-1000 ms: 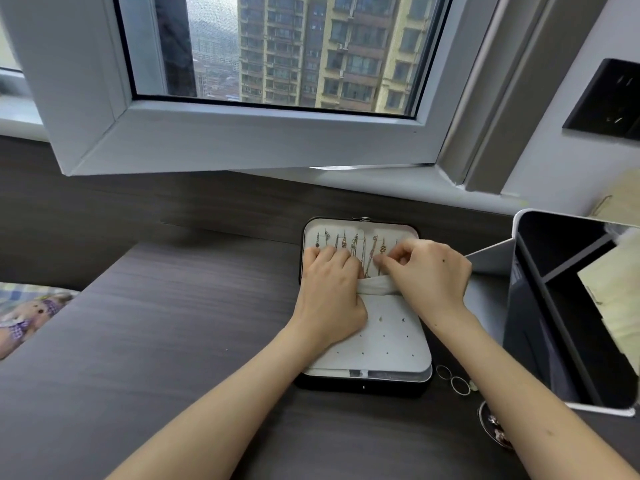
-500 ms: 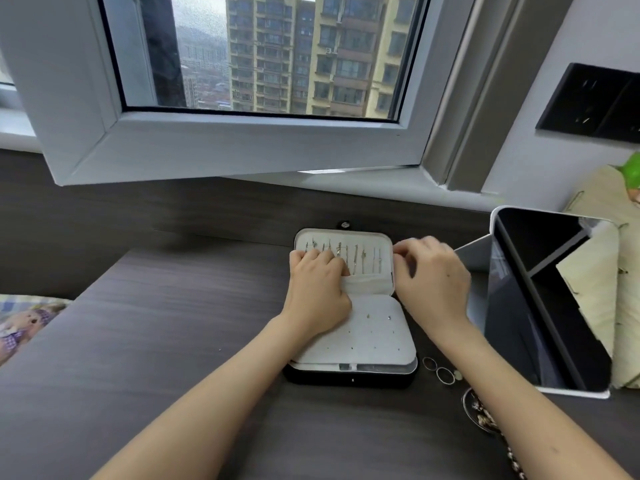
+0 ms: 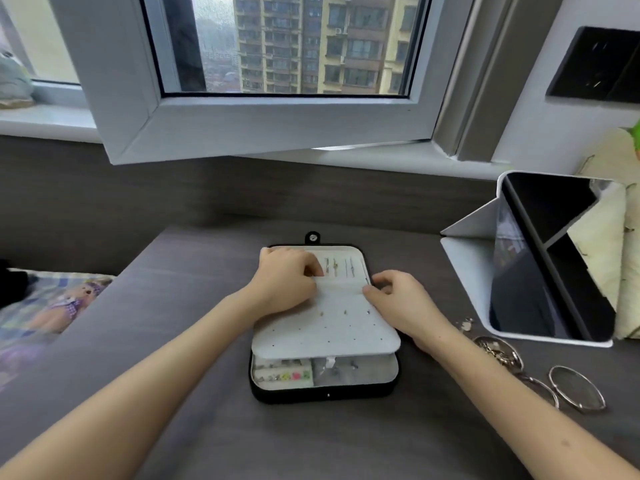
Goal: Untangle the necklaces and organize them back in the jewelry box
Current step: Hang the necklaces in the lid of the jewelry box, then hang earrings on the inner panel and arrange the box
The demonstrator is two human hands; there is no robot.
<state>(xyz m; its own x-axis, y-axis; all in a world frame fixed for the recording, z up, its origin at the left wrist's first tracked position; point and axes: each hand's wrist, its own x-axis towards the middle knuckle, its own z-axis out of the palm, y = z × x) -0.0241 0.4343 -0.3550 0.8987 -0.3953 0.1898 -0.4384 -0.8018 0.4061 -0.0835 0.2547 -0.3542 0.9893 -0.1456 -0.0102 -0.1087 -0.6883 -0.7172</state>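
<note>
Left hand: fingers curled over the left end of the necklace row; a pinch cannot be confirmed.
Right hand: loosely curled, thumb touching the pocket's right end; grip cannot be told.
Necklaces: hung side by side on the upper panel, tails running towards the pocket.
Box: open on the desk, flap over the tray.
Step, as judged: seating chains in place.
Method advised: steady the pocket, draw each chain straight, keep neighbours apart, tuck tails singly.
Risk: slack chains crossing again.

Home bedrm: bedding, apt-block window.
</note>
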